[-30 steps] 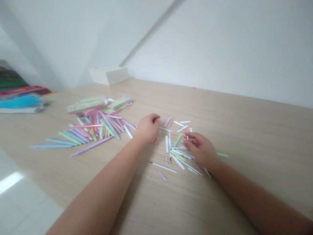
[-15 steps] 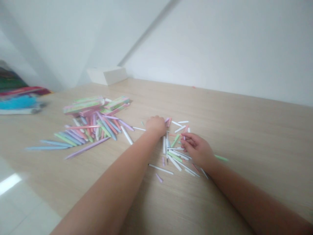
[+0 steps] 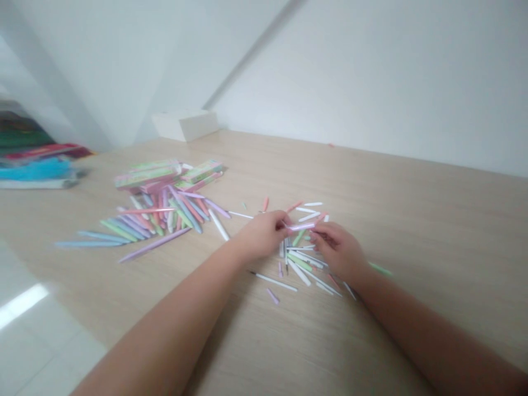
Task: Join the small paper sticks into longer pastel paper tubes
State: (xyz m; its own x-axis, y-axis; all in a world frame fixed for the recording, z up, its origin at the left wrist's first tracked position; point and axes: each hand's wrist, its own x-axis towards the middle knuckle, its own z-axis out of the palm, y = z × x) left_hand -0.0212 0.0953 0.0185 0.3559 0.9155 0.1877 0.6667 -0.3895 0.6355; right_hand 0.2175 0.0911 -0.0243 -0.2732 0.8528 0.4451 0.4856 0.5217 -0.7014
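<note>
My left hand [image 3: 270, 234] is closed around one end of a short purple pen barrel [image 3: 303, 226], which lies almost level above the loose parts. At the barrel's other end, the fingertips of my right hand [image 3: 338, 247] are pinched together. A small pale piece seems to show between them, too blurred to name. Below both hands lies a scatter of pen parts: white barrels [image 3: 300, 273], a green barrel [image 3: 300, 260], thin refills [image 3: 274, 281] and a small purple piece [image 3: 273, 296].
To the left is a heap of pastel pens [image 3: 165, 212], with pink and green cartons [image 3: 150, 177] behind it. A white box [image 3: 185, 125] stands against the wall. Blue and red packages [image 3: 37, 168] sit at far left, beyond the table's left edge.
My left hand has lifted from the parts' far side and come nearer, now with the purple barrel. My right hand stays close by, still pinched. The view has shifted slightly.
</note>
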